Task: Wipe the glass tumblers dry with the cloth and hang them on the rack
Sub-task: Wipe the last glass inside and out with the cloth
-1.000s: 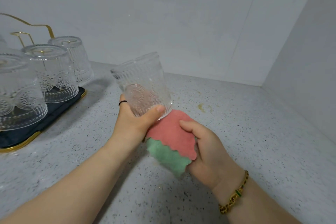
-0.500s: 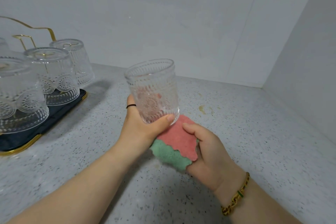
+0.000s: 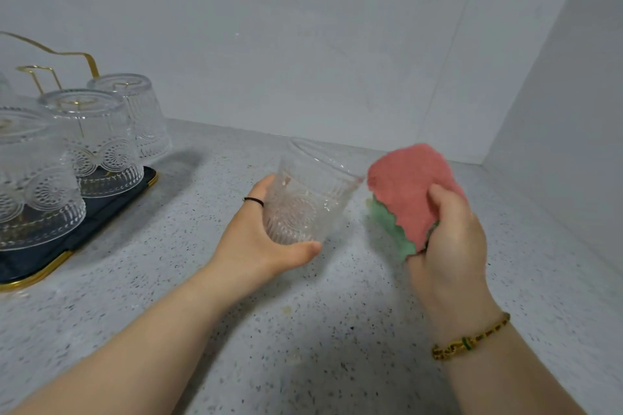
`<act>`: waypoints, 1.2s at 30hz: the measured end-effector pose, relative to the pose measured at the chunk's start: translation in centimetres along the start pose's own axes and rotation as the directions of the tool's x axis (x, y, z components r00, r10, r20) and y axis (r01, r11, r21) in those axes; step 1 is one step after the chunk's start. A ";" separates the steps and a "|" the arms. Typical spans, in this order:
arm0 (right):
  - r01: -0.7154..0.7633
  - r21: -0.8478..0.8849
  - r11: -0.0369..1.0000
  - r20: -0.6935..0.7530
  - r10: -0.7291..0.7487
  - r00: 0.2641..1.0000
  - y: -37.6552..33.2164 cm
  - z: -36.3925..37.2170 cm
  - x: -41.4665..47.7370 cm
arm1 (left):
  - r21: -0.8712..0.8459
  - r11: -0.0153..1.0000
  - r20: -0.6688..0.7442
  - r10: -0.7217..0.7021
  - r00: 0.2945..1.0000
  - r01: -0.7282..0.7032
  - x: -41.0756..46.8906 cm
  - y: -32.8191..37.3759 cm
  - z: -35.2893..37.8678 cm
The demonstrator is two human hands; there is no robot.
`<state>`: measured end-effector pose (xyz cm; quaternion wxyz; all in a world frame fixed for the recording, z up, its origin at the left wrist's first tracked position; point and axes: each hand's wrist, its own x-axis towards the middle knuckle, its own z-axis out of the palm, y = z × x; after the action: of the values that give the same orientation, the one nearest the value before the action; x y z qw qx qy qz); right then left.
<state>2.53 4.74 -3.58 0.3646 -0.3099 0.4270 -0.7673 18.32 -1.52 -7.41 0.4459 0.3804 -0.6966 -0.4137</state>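
Note:
My left hand (image 3: 259, 246) grips a clear patterned glass tumbler (image 3: 310, 199) around its base, tilted with its mouth facing up and to the right, above the counter. My right hand (image 3: 448, 236) holds a bunched pink and green cloth (image 3: 408, 185) just right of the tumbler's rim, apart from the glass. At the far left a gold wire rack (image 3: 54, 61) on a dark tray (image 3: 111, 205) carries three upside-down tumblers: a near one (image 3: 30, 178), a middle one (image 3: 91, 135) and a far one (image 3: 141, 111).
The speckled grey counter (image 3: 320, 313) runs to a white back wall (image 3: 303, 44) and a white side wall (image 3: 566, 111) on the right. A small yellowish stain shows through the glass rim area.
My right hand has lifted the cloth from under the tumbler's base up to the right of its rim. My left hand has lowered the tumbler and tipped its mouth toward the cloth.

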 end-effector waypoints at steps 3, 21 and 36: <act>0.346 -0.418 0.840 0.244 -0.263 0.933 -0.2 0.0 -0.8 | 0.089 0.996 0.053 0.014 0.999 -0.018 0.0 -0.3 0.4; 0.419 -0.605 0.677 0.683 0.170 0.710 -0.3 -0.3 -0.3 | 0.383 0.908 0.204 0.095 0.974 -0.169 -0.5 0.0 -0.5; 0.409 -0.543 0.733 0.590 -0.014 0.808 0.1 0.0 -0.8 | -0.350 0.806 0.553 -0.233 0.799 0.477 -0.5 0.5 -0.5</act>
<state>3.00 5.41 -3.78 0.2465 -0.6710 0.5018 -0.4871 18.85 -1.05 -6.97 0.2469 0.2715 -0.5756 -0.7307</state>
